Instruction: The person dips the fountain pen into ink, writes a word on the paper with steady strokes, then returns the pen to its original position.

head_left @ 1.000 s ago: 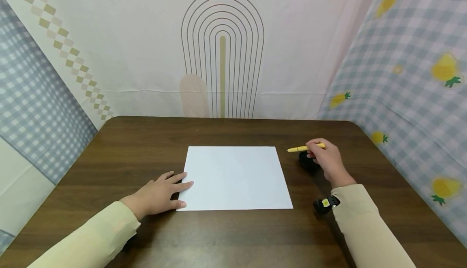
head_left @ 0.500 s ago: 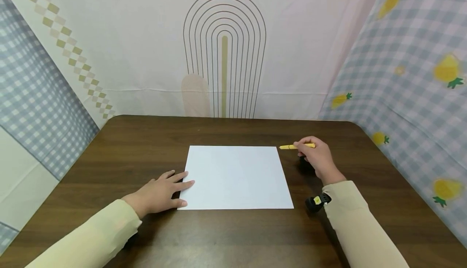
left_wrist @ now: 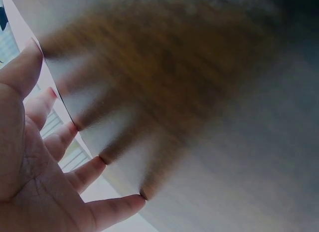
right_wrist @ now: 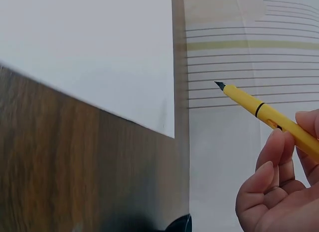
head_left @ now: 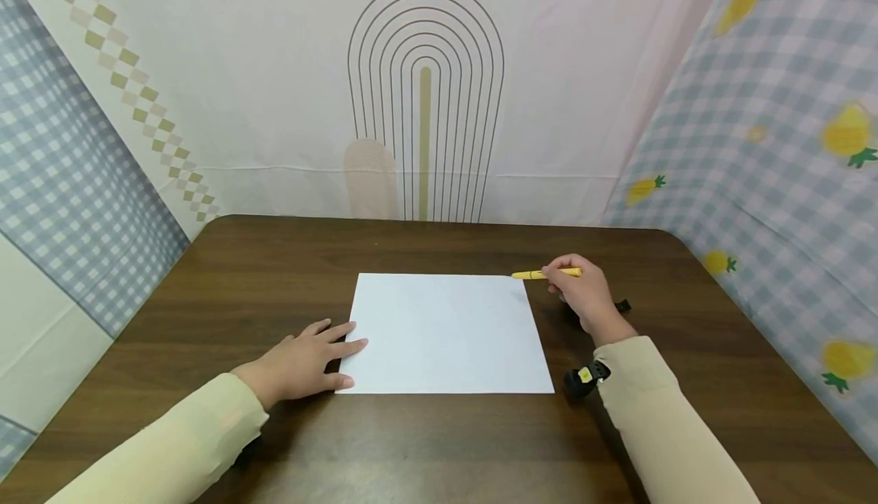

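Brown tabletop [head_left: 439, 443] bears paper [head_left: 449, 332], patterned cloth [head_left: 562, 92] hanging behind.

1) No word, number, label or brand can be read in any view
2) Black wrist device [head_left: 576, 383]: its yellow patch [head_left: 585, 375] is too small for any lettering to be made out
3) Yellow pen [right_wrist: 271, 118]: a dark mark on the barrel, not readable as a letter or logo
4) White sheet [head_left: 446, 332]: no legible writing
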{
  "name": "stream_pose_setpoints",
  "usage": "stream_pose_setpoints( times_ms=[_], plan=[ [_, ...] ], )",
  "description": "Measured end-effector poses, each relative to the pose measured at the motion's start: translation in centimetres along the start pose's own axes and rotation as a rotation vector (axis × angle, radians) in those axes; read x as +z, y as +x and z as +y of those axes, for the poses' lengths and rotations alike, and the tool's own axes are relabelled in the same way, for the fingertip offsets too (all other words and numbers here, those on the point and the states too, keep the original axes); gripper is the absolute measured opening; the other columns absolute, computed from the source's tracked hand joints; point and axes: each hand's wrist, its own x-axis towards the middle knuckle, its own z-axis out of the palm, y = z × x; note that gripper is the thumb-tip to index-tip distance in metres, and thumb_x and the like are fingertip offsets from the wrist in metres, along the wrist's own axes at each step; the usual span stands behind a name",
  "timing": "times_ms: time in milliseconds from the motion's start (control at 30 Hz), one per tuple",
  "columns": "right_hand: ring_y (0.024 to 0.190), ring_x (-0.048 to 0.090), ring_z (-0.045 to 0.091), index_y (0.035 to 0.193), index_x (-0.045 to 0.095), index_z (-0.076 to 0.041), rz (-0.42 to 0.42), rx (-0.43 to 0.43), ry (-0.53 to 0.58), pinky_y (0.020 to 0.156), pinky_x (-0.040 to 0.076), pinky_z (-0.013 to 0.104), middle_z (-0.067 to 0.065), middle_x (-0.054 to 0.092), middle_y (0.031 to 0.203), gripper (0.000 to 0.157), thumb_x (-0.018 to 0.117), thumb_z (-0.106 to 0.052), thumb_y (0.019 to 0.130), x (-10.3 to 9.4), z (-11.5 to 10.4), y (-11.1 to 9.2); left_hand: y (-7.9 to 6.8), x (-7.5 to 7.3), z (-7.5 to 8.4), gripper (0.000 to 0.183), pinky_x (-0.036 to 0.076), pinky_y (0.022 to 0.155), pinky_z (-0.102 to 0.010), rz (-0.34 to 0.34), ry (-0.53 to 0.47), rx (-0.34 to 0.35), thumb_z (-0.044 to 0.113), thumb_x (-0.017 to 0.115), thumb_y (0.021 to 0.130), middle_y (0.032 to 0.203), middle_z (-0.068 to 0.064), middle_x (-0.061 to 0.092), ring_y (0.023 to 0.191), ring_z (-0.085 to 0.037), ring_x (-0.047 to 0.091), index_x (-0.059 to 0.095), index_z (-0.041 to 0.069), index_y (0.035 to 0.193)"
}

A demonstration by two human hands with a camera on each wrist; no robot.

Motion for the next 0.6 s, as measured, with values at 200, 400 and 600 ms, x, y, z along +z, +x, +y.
stream_pose_setpoints(
  times_ms=[200, 400, 600],
  plan=[
    [0.086, 0.062, 0.028, 0.104, 0.06, -0.007, -0.012, 0.008, 0.026, 0.074, 0.05, 0.035, 0.009, 0.063, 0.09, 0.02, 0.062, -0.024, 0.094, 0.8, -0.3, 0.1, 0.1, 0.1, -0.1, 0.062, 0.03, 0.094, -0.075, 0.0, 0.004, 0.0, 0.047, 0.063, 0.09, 0.156, -0.006, 0.032, 0.14, -0.044, 0.027, 0.046, 0.027, 0.146],
    [0.084, 0.061, 0.025, 0.108, 0.06, -0.003, -0.044, -0.013, 0.046, 0.072, 0.05, 0.033, 0.011, 0.062, 0.094, 0.022, 0.061, -0.021, 0.095, 1.5, -0.8, 0.1, 0.0, 0.1, 0.0, 0.062, 0.029, 0.095, -0.074, -0.001, -0.01, 0.0, 0.047, 0.064, 0.09, 0.156, -0.007, 0.032, 0.14, -0.045, 0.026, 0.046, 0.027, 0.146],
    [0.089, 0.06, 0.028, 0.111, 0.061, -0.002, -0.06, 0.001, 0.038, 0.078, 0.05, 0.036, 0.016, 0.061, 0.101, 0.026, 0.06, -0.022, 0.096, 2.2, -1.1, 0.0, 0.0, 0.1, 0.0, 0.062, 0.029, 0.096, -0.073, 0.001, -0.019, 0.004, 0.047, 0.064, 0.09, 0.156, -0.007, 0.032, 0.14, -0.045, 0.027, 0.046, 0.027, 0.146]
  ],
)
